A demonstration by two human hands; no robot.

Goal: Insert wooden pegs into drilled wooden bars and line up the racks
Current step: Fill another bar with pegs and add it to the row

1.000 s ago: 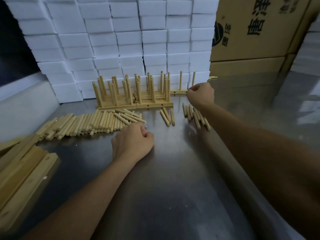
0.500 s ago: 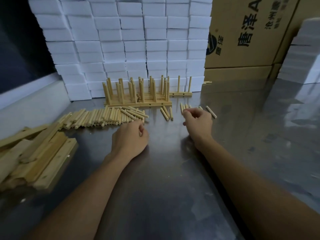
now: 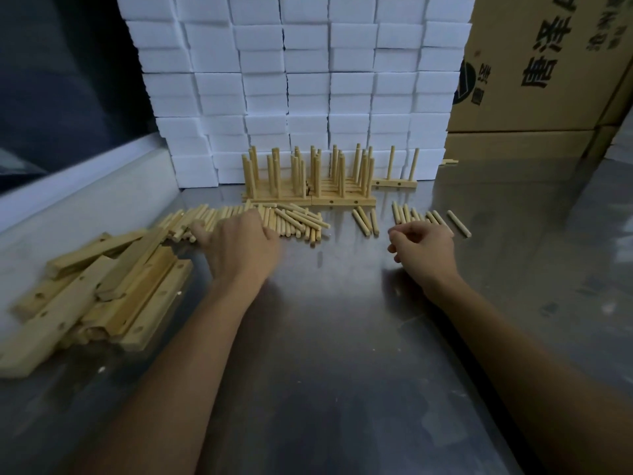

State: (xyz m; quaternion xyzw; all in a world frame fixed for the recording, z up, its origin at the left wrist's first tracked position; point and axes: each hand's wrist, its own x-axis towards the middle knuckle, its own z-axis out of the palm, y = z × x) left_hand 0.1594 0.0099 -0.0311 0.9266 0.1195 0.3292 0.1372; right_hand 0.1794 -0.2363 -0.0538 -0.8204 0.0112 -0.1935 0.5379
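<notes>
On the steel desk (image 3: 325, 337) the left hand (image 3: 239, 248) lies palm down over the near edge of the big peg pile (image 3: 291, 221), its thumb stretched out to the left and touching the pegs at that side; the fingers reach into the pile and are hidden by the back of the hand, so whether the grip has closed on a peg cannot be told. The pile runs in a loose row from the bars (image 3: 89, 293) at the left to just short of the desk's middle, right in front of the racks (image 3: 308, 186). The right hand (image 3: 424, 245) rests on the desk just before a smaller row of pegs (image 3: 407, 214), its fingers curled loosely inward with thumb and forefinger near each other; nothing can be seen in that grip, though the palm side is turned away. One single peg (image 3: 459, 223) lies just right of that hand, and a pair of pegs (image 3: 364, 221) lies between the two hands, nearer the racks. The finished racks stand upright in a tight cluster against a wall of white blocks (image 3: 308, 80), and one bar with two pegs (image 3: 399, 173) stands at their right end. The drilled bars are heaped crosswise at the desk's left edge, close to the left forearm. Cardboard boxes (image 3: 534, 70) are stacked at the far right.
</notes>
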